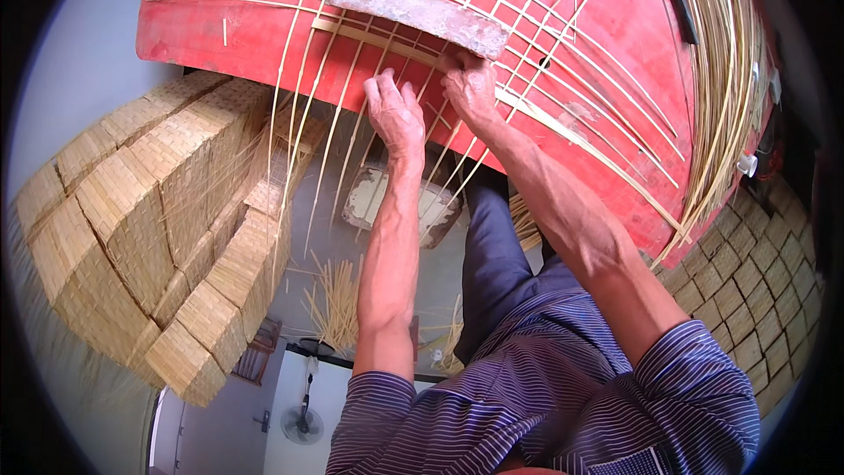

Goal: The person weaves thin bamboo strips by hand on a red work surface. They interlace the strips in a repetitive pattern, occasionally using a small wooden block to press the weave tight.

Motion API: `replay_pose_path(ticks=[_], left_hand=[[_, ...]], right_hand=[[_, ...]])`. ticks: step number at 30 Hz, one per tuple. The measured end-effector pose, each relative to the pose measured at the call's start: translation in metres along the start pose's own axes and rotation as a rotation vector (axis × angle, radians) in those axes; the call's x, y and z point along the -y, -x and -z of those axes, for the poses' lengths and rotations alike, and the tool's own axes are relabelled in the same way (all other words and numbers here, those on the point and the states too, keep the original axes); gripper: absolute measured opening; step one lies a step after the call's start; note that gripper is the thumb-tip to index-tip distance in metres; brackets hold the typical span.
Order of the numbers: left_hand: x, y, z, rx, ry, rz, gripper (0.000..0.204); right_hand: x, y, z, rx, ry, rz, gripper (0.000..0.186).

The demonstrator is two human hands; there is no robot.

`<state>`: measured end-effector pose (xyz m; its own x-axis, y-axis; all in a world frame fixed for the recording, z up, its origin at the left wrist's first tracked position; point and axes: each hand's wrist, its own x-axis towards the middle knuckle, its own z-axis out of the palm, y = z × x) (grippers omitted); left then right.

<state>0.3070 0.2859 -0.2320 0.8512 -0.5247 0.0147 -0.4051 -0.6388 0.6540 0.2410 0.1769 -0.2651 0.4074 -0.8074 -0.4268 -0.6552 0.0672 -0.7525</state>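
Note:
A lattice of thin pale cane strips lies over the red board, with a long worn block across it. A wider flat strip runs crosswise just below the block. My right hand is closed on this strip near the block's right end, fingertips partly hidden. My left hand is to its left at the board's near edge, fingers bent but apart, resting among the vertical strips whose loose ends hang over the edge.
Woven straw-coloured bundles are stacked at left and more woven pieces at right. Long loose strips lie along the board's right side. A worn stool, scattered strips and a fan show below.

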Motion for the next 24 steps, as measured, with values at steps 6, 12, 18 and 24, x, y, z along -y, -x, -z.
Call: replay_pose_path(ticks=[6,12,18,24], left_hand=[[0.006,0.000,-0.025,-0.058,0.424,0.287,0.022],[0.006,0.005,-0.027,-0.060,0.540,0.404,0.020],[0.018,0.008,-0.027,-0.044,0.237,0.213,0.022],[0.000,0.002,-0.021,-0.023,0.011,0.004,0.028]], right_hand=[[0.025,-0.011,-0.042,-0.184,0.145,0.082,0.037],[0.058,-0.008,-0.034,-0.123,0.239,-0.188,0.057],[0.050,-0.009,-0.037,-0.094,0.269,-0.154,0.053],[-0.003,-0.011,-0.025,-0.019,0.210,0.324,0.038]])
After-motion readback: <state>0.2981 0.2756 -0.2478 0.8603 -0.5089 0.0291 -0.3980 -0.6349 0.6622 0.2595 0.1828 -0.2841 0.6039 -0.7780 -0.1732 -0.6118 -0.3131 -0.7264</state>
